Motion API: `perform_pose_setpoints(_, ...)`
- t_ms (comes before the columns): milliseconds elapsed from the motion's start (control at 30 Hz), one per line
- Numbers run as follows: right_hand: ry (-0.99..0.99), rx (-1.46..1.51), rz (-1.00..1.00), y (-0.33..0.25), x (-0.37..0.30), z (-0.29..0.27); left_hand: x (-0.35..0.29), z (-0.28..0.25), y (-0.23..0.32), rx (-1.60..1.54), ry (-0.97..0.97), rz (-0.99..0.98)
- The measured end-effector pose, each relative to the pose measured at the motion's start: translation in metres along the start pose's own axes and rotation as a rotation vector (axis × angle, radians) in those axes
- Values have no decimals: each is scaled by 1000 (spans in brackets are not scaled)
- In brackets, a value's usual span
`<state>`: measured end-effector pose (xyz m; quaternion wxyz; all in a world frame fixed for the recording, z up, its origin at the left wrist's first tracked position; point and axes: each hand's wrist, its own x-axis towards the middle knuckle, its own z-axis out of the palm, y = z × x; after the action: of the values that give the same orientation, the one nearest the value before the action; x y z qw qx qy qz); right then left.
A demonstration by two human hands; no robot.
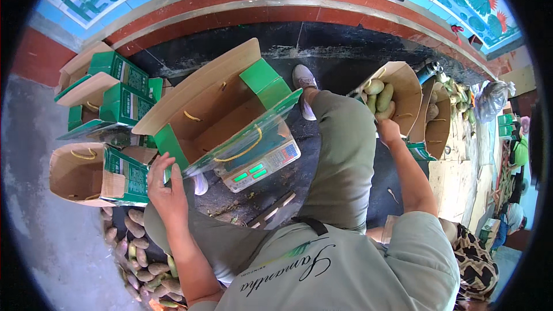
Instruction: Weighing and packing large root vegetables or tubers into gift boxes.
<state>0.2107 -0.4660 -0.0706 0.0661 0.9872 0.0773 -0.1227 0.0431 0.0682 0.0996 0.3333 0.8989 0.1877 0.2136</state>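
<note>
In front of me a large open carton (214,116), brown inside with green flaps, sits tilted on a digital scale (262,164) with lit green displays. The part of its inside that shows holds nothing. My left hand (167,191) is at the carton's near left corner, fingers stretched and apart, nothing in them. On the right, my right hand (389,131) is closed at the near rim of another carton (403,89). Long oval green and brown fruits or tubers (377,96) lie inside that one. My right fingertips are partly hidden.
Open green-and-brown cartons (124,100) stand at the left, with another carton (80,172) nearer. Below them lies a pile of oval produce (144,259). A further filled carton (433,115) is at the right. A low red-edged ledge (276,14) runs along the back. Patterned cloth (475,262) shows behind me.
</note>
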Motion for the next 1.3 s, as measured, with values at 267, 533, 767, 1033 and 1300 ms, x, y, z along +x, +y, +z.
perform_pose_setpoints(267, -126, -253, 76, 88, -85, 14, -3, -1, 7, 0, -38, 26)
perform_pose_setpoints(533, 301, 410, 4, -6, -34, -81, -11, 0, -2, -1, 22, 46)
perform_pose_setpoints(767, -175, 1126, -238, -54, 34, -122, -9, 5, -1, -59, 122, 92)
perform_pose_setpoints(1033, -409, 946, -332, -101, 106, -107, -8, 10, -8, -27, 157, 75)
perform_pose_setpoints(1300, -263, 489, -776, -104, 145, -87, -5, 13, -8, -40, 149, 89)
